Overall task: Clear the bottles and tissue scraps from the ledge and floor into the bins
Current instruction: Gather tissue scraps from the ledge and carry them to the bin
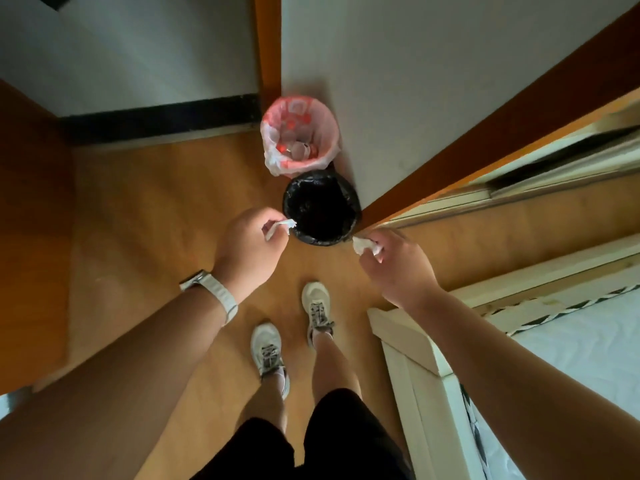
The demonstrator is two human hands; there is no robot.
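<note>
Both hands pinch tissue scraps: left hand (247, 242) holds one (280, 226) at the black bin's (320, 207) near rim, right hand (398, 263) holds another (363, 244) just beside it. Best bring each fully over the opening before letting go, not the pink-bagged bin (299, 136) of bottles.

The black bin (289, 206) is so dark inside that I cannot tell what lies in it. Farther off, the pink-bag bin (329, 133) holds red and clear bits, too small to name for sure. The left hand (247, 244) hides part of its thin tissue scrap (280, 226); only a white end pokes out. The right hand (398, 265) covers part of its crumpled tissue scrap (363, 245) too. The left arm (121, 358) and the right arm (519, 358) run off the near edge. So do the black shorts (311, 445), and nothing above them shows. The bed (415, 358) on the right is cut off by the right and near edges. A dark shape (53, 0) at the far left corner is cut off, and I cannot tell what it is.
</note>
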